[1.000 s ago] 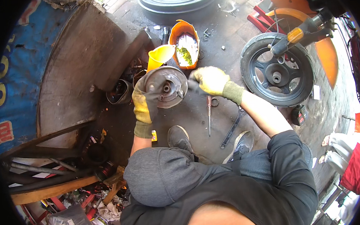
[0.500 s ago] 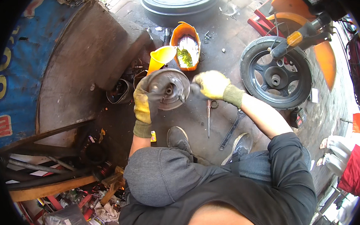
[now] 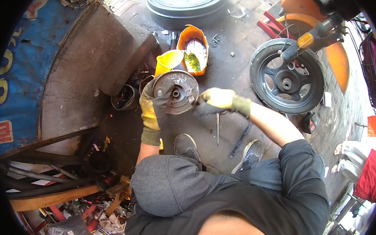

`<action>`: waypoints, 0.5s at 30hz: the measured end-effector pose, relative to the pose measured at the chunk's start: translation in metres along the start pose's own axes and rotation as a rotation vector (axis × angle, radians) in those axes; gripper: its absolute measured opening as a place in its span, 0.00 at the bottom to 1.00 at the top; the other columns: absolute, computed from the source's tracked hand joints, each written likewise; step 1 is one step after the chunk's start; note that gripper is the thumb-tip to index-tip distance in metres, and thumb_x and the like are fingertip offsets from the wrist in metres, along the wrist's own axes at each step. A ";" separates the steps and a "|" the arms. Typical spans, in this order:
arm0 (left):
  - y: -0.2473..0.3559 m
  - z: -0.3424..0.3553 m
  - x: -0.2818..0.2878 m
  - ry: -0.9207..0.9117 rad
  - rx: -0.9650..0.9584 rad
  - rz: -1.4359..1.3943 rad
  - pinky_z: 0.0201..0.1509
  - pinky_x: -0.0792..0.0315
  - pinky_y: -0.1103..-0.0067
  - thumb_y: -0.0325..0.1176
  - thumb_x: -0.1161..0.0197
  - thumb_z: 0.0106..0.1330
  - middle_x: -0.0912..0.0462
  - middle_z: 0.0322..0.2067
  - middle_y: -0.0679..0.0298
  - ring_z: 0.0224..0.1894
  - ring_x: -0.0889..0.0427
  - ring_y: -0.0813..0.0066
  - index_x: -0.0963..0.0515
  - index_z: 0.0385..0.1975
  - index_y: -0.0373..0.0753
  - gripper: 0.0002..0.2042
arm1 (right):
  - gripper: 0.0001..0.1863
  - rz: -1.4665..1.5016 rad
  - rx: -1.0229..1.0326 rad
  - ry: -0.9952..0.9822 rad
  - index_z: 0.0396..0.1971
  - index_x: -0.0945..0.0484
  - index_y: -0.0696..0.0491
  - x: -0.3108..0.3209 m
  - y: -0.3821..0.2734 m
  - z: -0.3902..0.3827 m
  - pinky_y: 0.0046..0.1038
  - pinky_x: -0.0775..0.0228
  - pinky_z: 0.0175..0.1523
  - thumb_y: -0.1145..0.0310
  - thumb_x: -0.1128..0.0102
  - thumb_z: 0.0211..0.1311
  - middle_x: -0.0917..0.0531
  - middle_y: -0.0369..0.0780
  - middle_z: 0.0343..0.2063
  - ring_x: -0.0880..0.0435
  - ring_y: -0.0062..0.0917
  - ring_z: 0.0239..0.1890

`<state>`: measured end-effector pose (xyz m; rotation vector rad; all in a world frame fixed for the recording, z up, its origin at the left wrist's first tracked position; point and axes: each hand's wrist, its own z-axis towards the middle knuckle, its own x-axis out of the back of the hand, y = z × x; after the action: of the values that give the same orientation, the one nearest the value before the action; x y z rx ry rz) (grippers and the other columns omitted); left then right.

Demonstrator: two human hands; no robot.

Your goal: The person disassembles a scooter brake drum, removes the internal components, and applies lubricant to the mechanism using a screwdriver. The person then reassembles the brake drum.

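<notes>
In front of me a round, worn metal brake plate [image 3: 186, 104] is held up with its face toward me, a hole at its centre. My left hand [image 3: 152, 106], in a yellow and dark work glove, is closed on the plate's left side, fingers reaching across its face. My right hand [image 3: 216, 101], gloved alike, is closed at the plate's lower right edge. Its fingertips are dark and blurred, so what they pinch there is hidden. Below that hand a screwdriver [image 3: 217, 128] lies on the floor, with a long dark wrench [image 3: 240, 139] to its right.
Beyond the plate stand a yellow funnel [image 3: 168, 61] and a cut-open orange container [image 3: 192, 36] with liquid inside. A tyred wheel [image 3: 262, 83] lies to the right, beside an orange motorcycle part [image 3: 337, 67]. A large black round lid [image 3: 187, 15] sits at the back; a wooden panel [image 3: 83, 72] stands left.
My right hand has come down and left to the plate's edge, its fingers turning downward. The plate has turned slightly in my left hand, which stays in place.
</notes>
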<state>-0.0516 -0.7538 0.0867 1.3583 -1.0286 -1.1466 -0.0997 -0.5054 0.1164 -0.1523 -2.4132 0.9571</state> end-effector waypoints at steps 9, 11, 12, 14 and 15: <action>-0.017 0.001 -0.003 0.060 -0.098 0.014 0.64 0.20 0.74 0.26 0.26 0.68 0.11 0.54 0.59 0.55 0.12 0.72 0.18 0.60 0.31 0.21 | 0.16 -0.421 0.042 0.397 0.43 0.11 0.50 -0.002 0.023 0.016 0.41 0.19 0.52 0.54 0.37 0.70 0.09 0.47 0.38 0.08 0.39 0.45; -0.016 -0.001 -0.009 0.156 -0.096 -0.062 0.67 0.21 0.73 0.22 0.31 0.70 0.11 0.55 0.59 0.57 0.13 0.71 0.18 0.59 0.31 0.18 | 0.20 0.175 -0.104 0.081 0.48 0.10 0.49 -0.020 0.014 0.013 0.35 0.19 0.57 0.49 0.41 0.75 0.07 0.43 0.42 0.07 0.36 0.49; -0.013 -0.002 -0.012 0.190 -0.112 0.094 0.66 0.21 0.74 0.23 0.30 0.70 0.11 0.54 0.60 0.56 0.13 0.72 0.18 0.59 0.31 0.18 | 0.26 0.517 -0.104 -0.114 0.52 0.11 0.46 -0.028 0.009 0.011 0.37 0.21 0.63 0.40 0.39 0.71 0.07 0.41 0.47 0.09 0.34 0.56; -0.004 -0.002 -0.016 0.158 -0.044 0.044 0.62 0.20 0.75 0.25 0.27 0.68 0.11 0.53 0.61 0.53 0.13 0.73 0.18 0.58 0.31 0.19 | 0.32 -0.230 0.066 0.111 0.55 0.12 0.47 -0.030 0.003 0.011 0.40 0.25 0.67 0.34 0.40 0.70 0.09 0.41 0.54 0.12 0.35 0.62; 0.003 -0.003 -0.017 0.130 0.015 0.000 0.60 0.19 0.76 0.27 0.24 0.66 0.11 0.53 0.62 0.51 0.12 0.74 0.18 0.58 0.31 0.21 | 0.35 -0.101 0.075 0.080 0.55 0.11 0.54 -0.022 0.005 0.012 0.36 0.20 0.62 0.35 0.35 0.67 0.10 0.51 0.51 0.11 0.40 0.57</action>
<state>-0.0515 -0.7369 0.0909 1.4253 -0.9454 -1.0387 -0.0870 -0.5155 0.0966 -0.0406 -2.2852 0.9756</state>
